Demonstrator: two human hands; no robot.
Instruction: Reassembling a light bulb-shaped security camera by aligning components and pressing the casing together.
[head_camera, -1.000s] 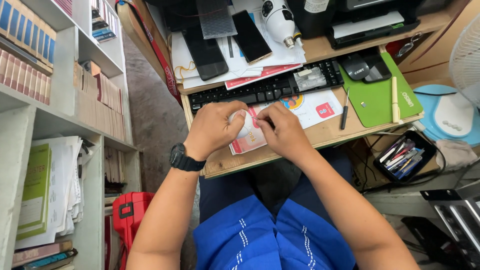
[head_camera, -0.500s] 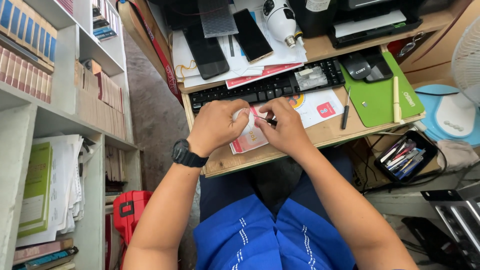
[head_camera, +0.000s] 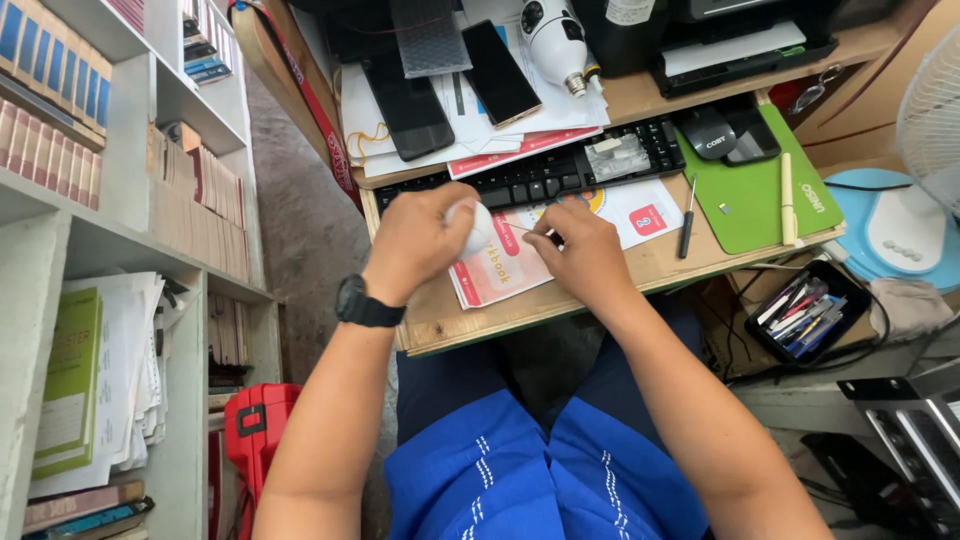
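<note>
1. Left hand (head_camera: 420, 245) is closed around a small, rounded white plastic object (head_camera: 478, 226), gripping it just above the wooden desktop (head_camera: 470, 320), in front of the black keyboard (head_camera: 545, 178).
2. Right hand (head_camera: 585, 255) has its fingertips pressed together in a pinch on a thin tool or wire that points at the white object; what it is exactly is too small to tell.
3. Judgement: the work is fine and close. It would go best with the left grip firm and the wrist braced on the desk edge, the right hand making small, straight moves along the tool's line so the tip does not slip off the curved shell.
4. Under the hands lies a red-and-white printed booklet (head_camera: 500, 270); a dropped part could slide on it.
5. Nearby: a black-handled screwdriver (head_camera: 687, 218) to the right, a green mat (head_camera: 760, 205), a black mouse (head_camera: 708, 130), two dark phones (head_camera: 408, 105) on papers behind the keyboard.
6. The desk is crowded; the right elbow has little room beside the black tray of pens (head_camera: 805, 312).
</note>
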